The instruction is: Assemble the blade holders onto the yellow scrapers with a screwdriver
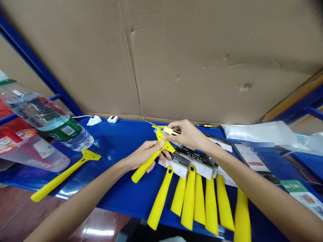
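My left hand (143,155) is wrapped round the handle of a yellow scraper (143,169), whose wide head is tilted up toward the wall. My right hand (189,133) grips a screwdriver (169,130) with a pale yellow and black handle. Its shaft points up and left, past the scraper's head; I cannot tell whether the tip touches anything. Right fingertips are close against the scraper's head. Below and to the right lie several yellow scrapers (188,198), their head ends under black and white printed cards (199,161).
Another yellow scraper (59,177) lies on the blue table (121,195) at left, beside a plastic jug (45,153) and a tilted water bottle (59,124). A second screwdriver (205,125) lies along the cardboard wall (181,67). A phone (252,161) and plastic bag (257,136) are at right.
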`<state>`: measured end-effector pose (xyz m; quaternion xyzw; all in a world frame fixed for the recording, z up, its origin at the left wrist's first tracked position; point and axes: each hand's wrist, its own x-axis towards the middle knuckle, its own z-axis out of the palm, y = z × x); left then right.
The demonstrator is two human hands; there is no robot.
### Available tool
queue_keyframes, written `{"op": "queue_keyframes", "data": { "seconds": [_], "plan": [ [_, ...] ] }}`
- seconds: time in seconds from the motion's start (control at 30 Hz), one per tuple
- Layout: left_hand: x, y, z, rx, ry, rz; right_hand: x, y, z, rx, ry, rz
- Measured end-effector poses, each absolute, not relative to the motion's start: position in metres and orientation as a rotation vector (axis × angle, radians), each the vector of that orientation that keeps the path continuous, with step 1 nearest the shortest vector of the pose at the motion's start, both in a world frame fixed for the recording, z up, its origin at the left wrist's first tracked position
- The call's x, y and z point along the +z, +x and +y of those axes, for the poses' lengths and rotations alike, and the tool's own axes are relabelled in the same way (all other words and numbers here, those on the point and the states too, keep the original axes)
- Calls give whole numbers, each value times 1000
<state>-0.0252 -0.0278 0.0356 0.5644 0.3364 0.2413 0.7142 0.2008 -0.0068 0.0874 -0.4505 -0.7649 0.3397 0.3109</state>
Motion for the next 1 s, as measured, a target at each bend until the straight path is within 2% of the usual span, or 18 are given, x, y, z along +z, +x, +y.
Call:
{"op": "queue_keyframes", "data": {
  "seconds": [0.2,0.7,1.0],
  "plan": [
    [29,-28,-24,553,1321,764,82,201,-5,868,-1137,-2060],
    [30,-29,-24,591,1246,714,86,210,-1,1217,-1207,-1828],
    [24,-30,-24,601,1268,669,78,207,3,1308,-1128,-1808]
  ]
}}
